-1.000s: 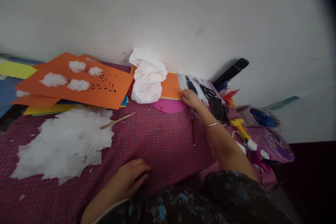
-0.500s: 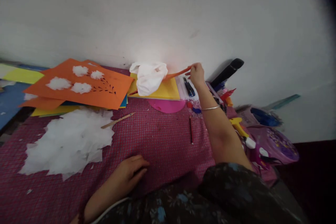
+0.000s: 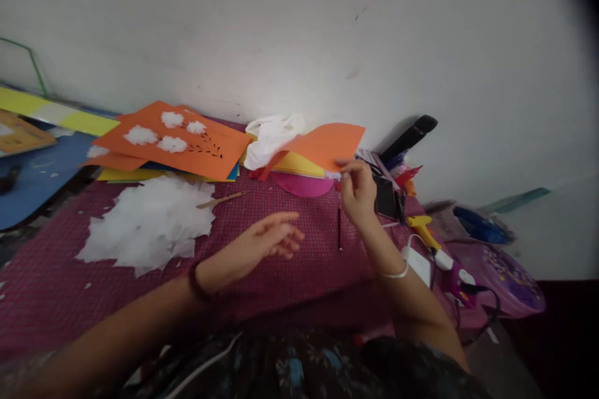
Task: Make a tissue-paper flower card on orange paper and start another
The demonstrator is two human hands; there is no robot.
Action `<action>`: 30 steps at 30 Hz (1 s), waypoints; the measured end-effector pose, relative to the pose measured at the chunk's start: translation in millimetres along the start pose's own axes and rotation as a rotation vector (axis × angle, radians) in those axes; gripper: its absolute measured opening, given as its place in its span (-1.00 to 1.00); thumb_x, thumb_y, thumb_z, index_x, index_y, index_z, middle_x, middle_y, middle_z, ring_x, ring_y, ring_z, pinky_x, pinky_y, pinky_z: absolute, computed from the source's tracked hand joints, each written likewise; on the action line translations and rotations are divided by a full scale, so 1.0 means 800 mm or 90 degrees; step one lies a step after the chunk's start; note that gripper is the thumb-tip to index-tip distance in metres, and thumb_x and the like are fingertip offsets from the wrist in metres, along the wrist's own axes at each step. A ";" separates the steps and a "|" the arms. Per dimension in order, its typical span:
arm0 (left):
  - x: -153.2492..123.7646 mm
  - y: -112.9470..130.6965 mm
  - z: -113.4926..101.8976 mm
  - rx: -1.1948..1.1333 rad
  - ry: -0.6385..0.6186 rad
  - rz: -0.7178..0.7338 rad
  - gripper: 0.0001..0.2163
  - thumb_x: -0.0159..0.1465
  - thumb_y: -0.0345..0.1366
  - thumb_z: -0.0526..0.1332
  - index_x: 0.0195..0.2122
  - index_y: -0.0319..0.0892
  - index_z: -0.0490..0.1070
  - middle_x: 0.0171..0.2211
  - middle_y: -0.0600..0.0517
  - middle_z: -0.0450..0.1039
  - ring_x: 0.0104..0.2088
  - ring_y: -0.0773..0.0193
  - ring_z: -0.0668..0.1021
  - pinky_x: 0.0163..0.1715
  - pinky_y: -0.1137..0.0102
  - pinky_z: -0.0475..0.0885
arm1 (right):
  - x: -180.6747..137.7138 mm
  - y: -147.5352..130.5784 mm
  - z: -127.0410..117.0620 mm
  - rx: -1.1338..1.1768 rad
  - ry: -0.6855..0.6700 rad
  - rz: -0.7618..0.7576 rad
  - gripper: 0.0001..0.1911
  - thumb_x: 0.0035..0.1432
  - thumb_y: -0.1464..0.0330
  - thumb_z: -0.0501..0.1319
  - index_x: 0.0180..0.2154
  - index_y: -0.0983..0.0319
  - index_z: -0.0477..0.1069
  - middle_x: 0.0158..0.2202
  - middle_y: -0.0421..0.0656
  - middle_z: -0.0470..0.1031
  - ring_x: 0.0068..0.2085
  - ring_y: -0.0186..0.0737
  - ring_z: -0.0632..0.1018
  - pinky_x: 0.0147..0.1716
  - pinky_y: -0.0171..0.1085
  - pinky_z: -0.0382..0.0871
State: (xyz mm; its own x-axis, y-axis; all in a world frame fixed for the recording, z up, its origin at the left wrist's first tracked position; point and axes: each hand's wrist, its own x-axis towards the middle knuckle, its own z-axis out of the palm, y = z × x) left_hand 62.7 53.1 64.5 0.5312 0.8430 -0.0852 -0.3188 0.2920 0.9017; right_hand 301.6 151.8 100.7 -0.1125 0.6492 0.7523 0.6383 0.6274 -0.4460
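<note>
My right hand pinches the near right corner of an orange sheet of paper, which bends upward. The sheet's left part lies by a crumpled white plastic bag and over yellow paper. My left hand hovers above the checked cloth, fingers stretched and apart, holding nothing. Left of it spreads a heap of white tissue-like sheets with jagged edges. A thin wooden stick rests at the heap's right edge. Behind it lies an orange card bearing white fluffy flowers and dark leaf marks.
A dark red pencil lies left of my right forearm. To the right are a yellow-handled glue gun, a purple extension socket with cables, and a pink plastic bag. A blue board sits far left; a wall stands behind.
My right hand has drawn the orange sheet nearer, and its broad face now shows. My left hand has lifted off the cloth and moved forward and right, its fingers opening.
</note>
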 end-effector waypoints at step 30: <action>-0.025 -0.007 -0.084 0.117 0.190 0.138 -0.67 0.12 -0.09 0.39 -0.14 -0.14 0.57 -0.19 -0.06 0.64 -0.22 0.11 0.66 -0.16 0.21 0.59 | -0.122 -0.069 -0.028 0.469 -0.118 0.388 -0.60 0.12 -0.04 0.28 -0.19 0.12 0.53 -0.29 -0.20 0.57 -0.30 -0.24 0.55 -0.29 -0.26 0.44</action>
State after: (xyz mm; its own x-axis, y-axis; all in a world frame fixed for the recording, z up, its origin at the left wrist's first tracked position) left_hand 1.0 65.0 32.7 0.2077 0.9780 0.0196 -0.2384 0.0312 0.9707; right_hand 294.1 43.9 62.7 -0.0787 0.9697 0.2312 -0.0019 0.2318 -0.9728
